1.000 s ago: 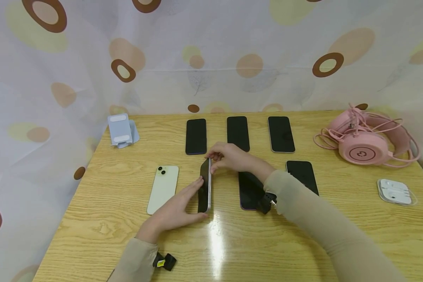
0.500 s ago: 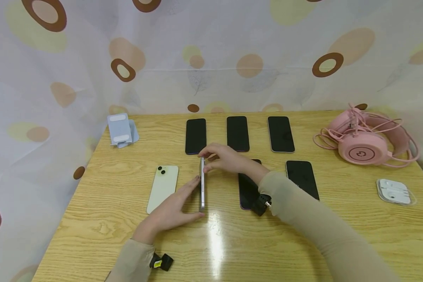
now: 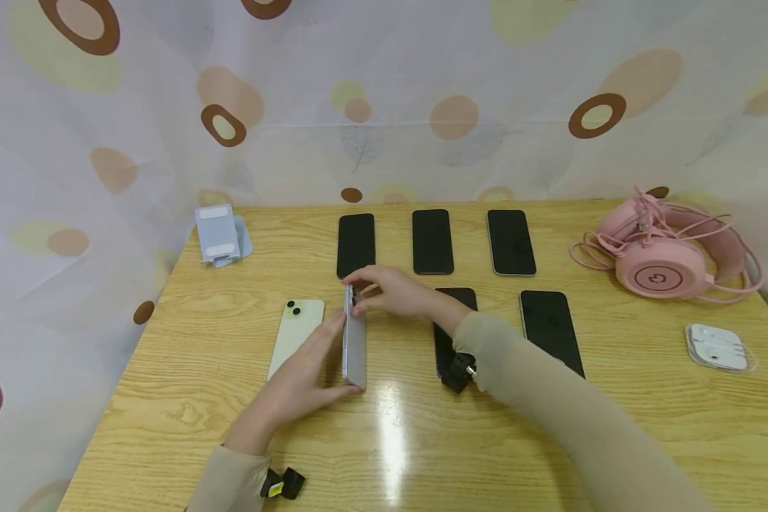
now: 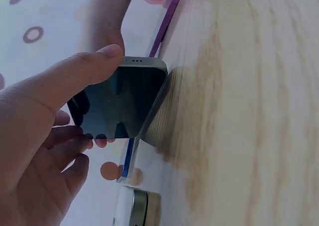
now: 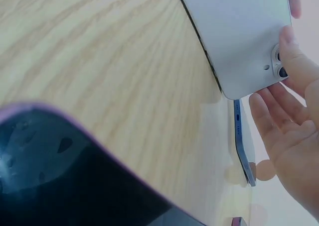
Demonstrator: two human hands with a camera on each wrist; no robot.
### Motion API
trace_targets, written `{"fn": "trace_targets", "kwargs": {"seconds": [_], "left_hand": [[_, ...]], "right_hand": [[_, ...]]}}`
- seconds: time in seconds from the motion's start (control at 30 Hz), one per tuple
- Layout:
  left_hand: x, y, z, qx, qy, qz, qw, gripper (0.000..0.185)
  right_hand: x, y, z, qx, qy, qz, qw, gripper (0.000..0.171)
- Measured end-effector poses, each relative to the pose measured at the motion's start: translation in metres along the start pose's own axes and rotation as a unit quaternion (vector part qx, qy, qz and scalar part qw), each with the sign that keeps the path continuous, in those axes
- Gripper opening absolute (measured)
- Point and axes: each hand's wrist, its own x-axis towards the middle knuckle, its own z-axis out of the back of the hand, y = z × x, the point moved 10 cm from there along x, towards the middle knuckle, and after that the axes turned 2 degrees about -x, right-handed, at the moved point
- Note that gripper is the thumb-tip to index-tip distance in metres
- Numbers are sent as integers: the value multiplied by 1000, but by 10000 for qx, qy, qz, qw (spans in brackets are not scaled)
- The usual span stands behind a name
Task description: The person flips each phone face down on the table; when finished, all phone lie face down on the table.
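A phone (image 3: 355,341) with a pale lavender back stands on its long edge on the wooden table (image 3: 550,434), leaning left. My right hand (image 3: 384,290) pinches its far end by the camera. My left hand (image 3: 301,380) lies with straight fingers against the screen side, thumb at the near end. The left wrist view shows the dark screen (image 4: 119,101) above my left hand (image 4: 55,116), whose thumb touches the phone's end. In the right wrist view the pale back (image 5: 239,37) faces the camera with my right hand (image 5: 294,131) at the lens corner.
A yellow-green phone (image 3: 296,334) lies face down just left of my left hand. Three dark phones (image 3: 432,240) form a back row. Two more (image 3: 550,327) lie right of my right arm. A pink headset (image 3: 662,249), white earphone case (image 3: 717,347) and phone stand (image 3: 220,235) sit at the edges.
The phone has been tipped up from leaning right with its screen showing, past upright, to leaning left with its back showing. Both hands shifted slightly left with it.
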Motion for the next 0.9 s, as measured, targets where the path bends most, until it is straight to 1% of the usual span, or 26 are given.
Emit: {"fn": "trace_targets", "kwargs": {"seconds": [0.1, 0.23, 0.33, 0.47, 0.67, 0.9], "left_hand": [[-4, 2, 3, 150, -92, -11, 9998, 106], [-8, 7, 6, 219, -144, 118, 9996, 104], [-10, 9, 8, 263, -171, 192, 9993, 103], [-10, 11, 8, 368, -207, 261, 9988, 102], [-8, 15, 2, 624, -97, 408, 9972, 102], [-2, 15, -7, 908, 148, 553, 9942, 101]], "right_hand": [[2, -3, -4, -149, 75, -131, 9998, 58], [3, -10, -8, -609, 166, -350, 9974, 51], [3, -13, -10, -841, 188, -371, 9956, 45], [3, -14, -9, -1016, 148, -287, 9943, 43], [-1, -18, -7, -1188, 183, -435, 9918, 42], [-4, -22, -3, -1303, 264, -496, 9899, 42]]}}
